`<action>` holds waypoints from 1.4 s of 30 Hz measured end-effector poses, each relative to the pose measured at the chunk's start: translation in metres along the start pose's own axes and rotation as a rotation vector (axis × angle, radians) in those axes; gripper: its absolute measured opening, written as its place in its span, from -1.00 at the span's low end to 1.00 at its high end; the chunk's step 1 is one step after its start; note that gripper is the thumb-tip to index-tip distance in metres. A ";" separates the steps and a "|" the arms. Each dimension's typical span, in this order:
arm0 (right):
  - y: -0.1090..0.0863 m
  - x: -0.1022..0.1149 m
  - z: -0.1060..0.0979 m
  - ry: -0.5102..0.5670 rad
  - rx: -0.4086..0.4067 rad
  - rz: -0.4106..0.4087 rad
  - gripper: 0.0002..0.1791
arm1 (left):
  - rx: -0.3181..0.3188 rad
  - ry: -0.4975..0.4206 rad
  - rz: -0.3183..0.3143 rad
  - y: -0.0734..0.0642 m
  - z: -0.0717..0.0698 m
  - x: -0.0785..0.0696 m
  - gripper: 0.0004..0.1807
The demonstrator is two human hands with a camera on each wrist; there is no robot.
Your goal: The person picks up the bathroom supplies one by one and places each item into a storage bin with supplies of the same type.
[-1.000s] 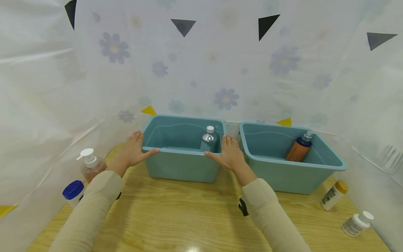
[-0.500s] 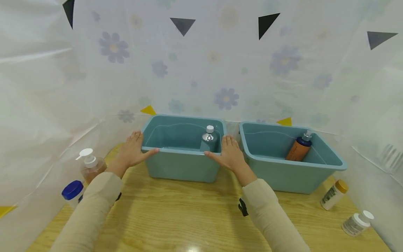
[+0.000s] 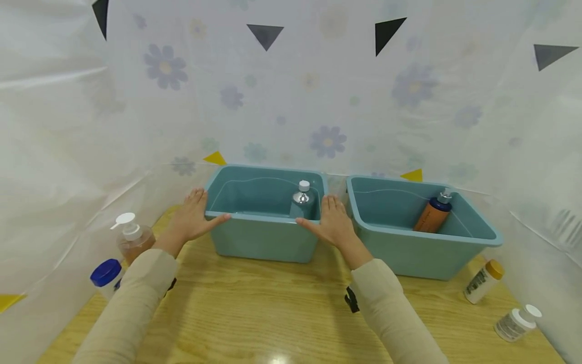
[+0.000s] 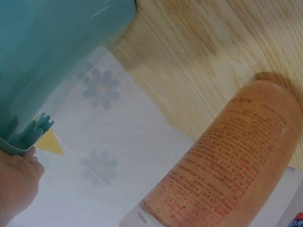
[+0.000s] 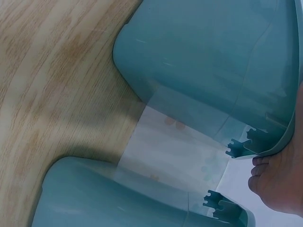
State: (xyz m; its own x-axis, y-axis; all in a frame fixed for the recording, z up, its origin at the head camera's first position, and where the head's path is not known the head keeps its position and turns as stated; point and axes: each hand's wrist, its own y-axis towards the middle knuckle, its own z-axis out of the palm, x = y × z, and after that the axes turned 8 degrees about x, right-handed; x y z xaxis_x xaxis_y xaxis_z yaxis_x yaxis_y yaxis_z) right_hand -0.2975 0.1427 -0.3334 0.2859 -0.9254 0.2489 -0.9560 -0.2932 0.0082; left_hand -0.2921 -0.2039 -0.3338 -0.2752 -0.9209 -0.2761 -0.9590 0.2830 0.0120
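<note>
A teal plastic bin [image 3: 263,240] stands on the wooden table, with a clear, white-capped bottle [image 3: 302,200] upright inside at its right end. My left hand [image 3: 193,217] holds the bin's left front corner, thumb along the front rim. At the right front corner my right hand [image 3: 333,218] grips the rim the same way. Both wrist views show fingertips tucked under the rim, at the left hand [image 4: 19,182] and at the right hand [image 5: 279,179]. Beside my left forearm stands a pump bottle [image 3: 135,242] of pinkish-orange liquid; the left wrist view shows its printed label.
Close on the right is a second teal bin [image 3: 409,253], holding an orange and navy pump bottle [image 3: 432,217] that leans. A yellow-capped bottle [image 3: 483,283] and a white bottle [image 3: 516,323] stand at the table's right edge. A blue-lidded container [image 3: 106,275] is at left.
</note>
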 end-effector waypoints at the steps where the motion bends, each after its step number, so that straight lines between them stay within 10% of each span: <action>1: 0.000 0.000 0.000 0.001 0.000 0.000 0.10 | -0.001 -0.001 0.000 0.000 0.000 0.000 0.15; 42: -0.008 0.002 0.002 -0.024 -0.038 0.002 0.10 | -0.052 0.017 -0.026 -0.008 0.007 -0.001 0.15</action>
State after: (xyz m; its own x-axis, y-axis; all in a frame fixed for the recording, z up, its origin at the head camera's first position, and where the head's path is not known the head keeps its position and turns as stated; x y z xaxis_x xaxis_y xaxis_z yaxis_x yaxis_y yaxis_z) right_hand -0.2887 0.1427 -0.3354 0.2854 -0.9316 0.2252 -0.9581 -0.2827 0.0448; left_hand -0.2840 -0.2030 -0.3406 -0.2508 -0.9323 -0.2605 -0.9680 0.2448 0.0556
